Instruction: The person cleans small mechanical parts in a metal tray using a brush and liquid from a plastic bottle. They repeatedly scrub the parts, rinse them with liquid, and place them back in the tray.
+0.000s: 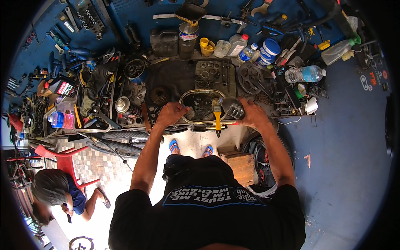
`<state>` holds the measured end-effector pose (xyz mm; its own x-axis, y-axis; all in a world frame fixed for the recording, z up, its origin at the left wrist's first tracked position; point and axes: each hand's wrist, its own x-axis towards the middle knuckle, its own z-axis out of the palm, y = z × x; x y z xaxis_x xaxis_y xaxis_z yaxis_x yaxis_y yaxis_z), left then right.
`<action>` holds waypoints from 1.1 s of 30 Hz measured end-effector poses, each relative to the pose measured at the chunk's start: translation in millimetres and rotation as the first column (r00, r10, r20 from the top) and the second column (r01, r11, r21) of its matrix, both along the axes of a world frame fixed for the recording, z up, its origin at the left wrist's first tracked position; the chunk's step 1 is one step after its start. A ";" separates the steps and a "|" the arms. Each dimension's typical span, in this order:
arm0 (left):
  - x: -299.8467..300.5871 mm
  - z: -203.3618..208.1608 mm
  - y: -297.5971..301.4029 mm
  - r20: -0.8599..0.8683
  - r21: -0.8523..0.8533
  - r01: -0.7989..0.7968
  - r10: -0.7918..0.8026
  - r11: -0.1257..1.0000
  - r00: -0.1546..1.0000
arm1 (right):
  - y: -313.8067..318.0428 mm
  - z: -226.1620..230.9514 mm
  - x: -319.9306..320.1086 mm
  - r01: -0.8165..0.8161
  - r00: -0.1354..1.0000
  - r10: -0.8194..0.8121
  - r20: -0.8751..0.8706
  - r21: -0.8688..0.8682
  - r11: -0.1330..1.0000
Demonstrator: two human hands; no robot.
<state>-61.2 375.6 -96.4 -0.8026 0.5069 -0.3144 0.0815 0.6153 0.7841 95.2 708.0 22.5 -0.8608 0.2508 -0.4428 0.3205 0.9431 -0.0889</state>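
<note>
A shallow oval basin (183, 95) with a pale rim sits at the bench's front edge, dark wet-looking liquid and grimy parts inside. My right hand (253, 115) is closed around a clear plastic bottle (233, 108), tilted on its side with its neck over the basin's right part. Beside the neck, a paintbrush (217, 116) with a yellow handle leans across the front rim. My left hand (172, 113) is at the basin's left rim, fingertips pinched together. What they hold, if anything, is too small to make out. Just behind lies a dark sprocket cassette (159, 96).
Tools and trays (109, 125) crowd the bench's left. A crankset (250, 79), a water bottle (306, 74) and a blue-white tub (269, 51) stand right. Below are bicycle tyres (125, 135) and a wooden box (238, 166). At lower left, a person (62, 191) sits near a red chair (68, 164).
</note>
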 end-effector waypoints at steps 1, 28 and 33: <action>0.0 -0.1 0.0 0.003 0.002 0.000 0.000 1.000 1.000 | 1.0 -0.4 -0.4 -0.001 1.000 0.001 0.005 -0.002 1.000; 12.4 21.2 25.6 -0.080 0.133 0.068 -0.057 0.989 0.995 | -6.4 -6.5 18.9 0.052 0.996 -0.061 -0.071 -0.115 0.992; 19.3 44.2 64.9 0.079 0.432 0.067 -0.112 0.899 0.991 | -19.6 -4.6 34.6 0.075 0.982 -0.108 -0.157 -0.202 0.977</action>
<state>-41.9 440.5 -52.2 -0.7235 0.6786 -0.1267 0.0286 0.2128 0.9767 129.8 688.4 17.9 -0.9037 0.2554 -0.3437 0.3700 0.8698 -0.3263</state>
